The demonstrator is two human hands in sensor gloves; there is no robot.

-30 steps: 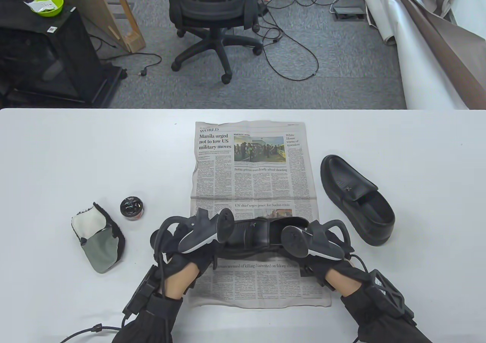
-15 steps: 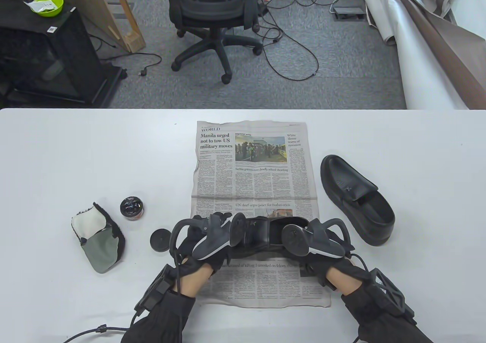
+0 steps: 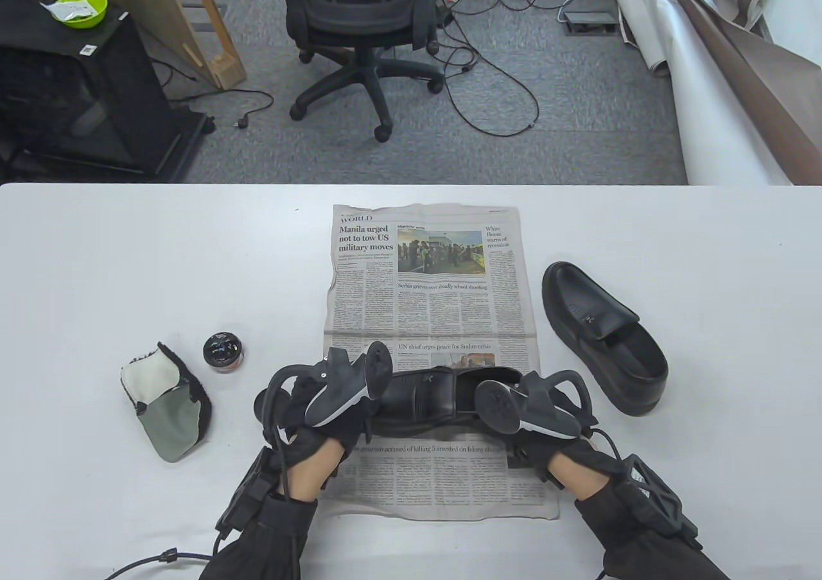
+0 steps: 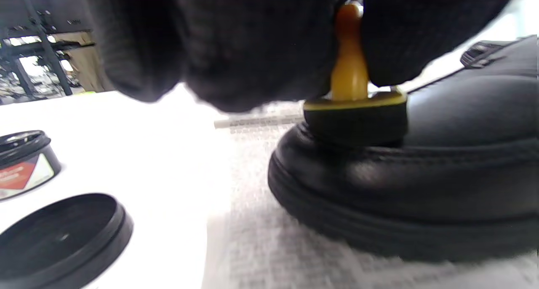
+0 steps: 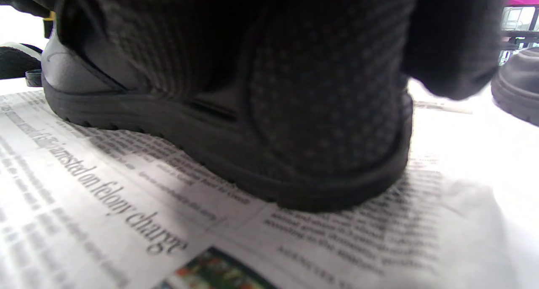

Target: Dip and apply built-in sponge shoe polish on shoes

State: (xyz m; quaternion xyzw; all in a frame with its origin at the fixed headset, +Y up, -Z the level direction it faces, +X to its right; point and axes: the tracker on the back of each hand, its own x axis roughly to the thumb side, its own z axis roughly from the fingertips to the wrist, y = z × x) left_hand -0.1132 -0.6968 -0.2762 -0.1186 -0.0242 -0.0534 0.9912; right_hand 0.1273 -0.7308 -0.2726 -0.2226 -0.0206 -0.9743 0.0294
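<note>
A black shoe (image 3: 424,397) lies sideways on the newspaper (image 3: 424,284), toe to the left. My left hand (image 3: 327,406) pinches the yellow stem of a sponge applicator (image 4: 353,108) and presses its black sponge on the shoe's toe (image 4: 421,171). My right hand (image 3: 546,426) grips the shoe's heel (image 5: 320,154) and holds it down. The open polish tin (image 3: 223,351) stands left of the paper, its lid (image 4: 63,238) beside my left hand.
A second black shoe (image 3: 603,336) lies to the right of the newspaper. A grey and white polishing mitt (image 3: 164,406) lies at the left. An office chair (image 3: 359,21) and cables are on the floor beyond the table's far edge.
My left hand with the applicator slid right along the shoe's upper, then back left to the toe. The right hand and shoe stayed put.
</note>
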